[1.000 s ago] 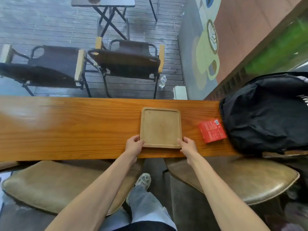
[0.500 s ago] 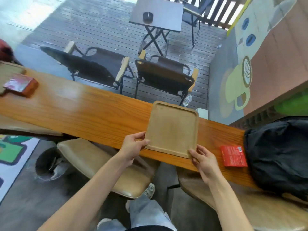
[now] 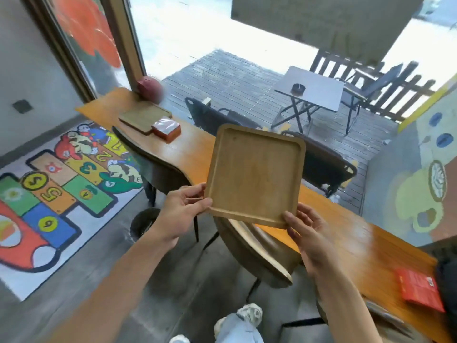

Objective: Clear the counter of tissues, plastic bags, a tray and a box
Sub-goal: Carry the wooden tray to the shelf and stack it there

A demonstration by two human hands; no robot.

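Note:
I hold a square wooden tray (image 3: 254,173) in the air above the long wooden counter (image 3: 346,233). My left hand (image 3: 184,209) pinches its near left corner, thumb on the rim. My right hand (image 3: 305,232) grips its near right corner. The tray is empty and tilted toward me. A red box (image 3: 420,289) lies flat on the counter at the far right. Further along the counter to the left lie a second wooden tray (image 3: 143,116) and a red-brown tissue box (image 3: 166,128).
Padded chairs (image 3: 257,251) stand under the counter's near side. A round bin (image 3: 143,220) sits on the floor by the left chair. A colourful hopscotch rug (image 3: 57,184) covers the floor at left. A black bag (image 3: 448,280) edges in at the right.
The tray has been lifted off the counter and raised toward me. My view has swung left, bringing the rug and the counter's far end into sight.

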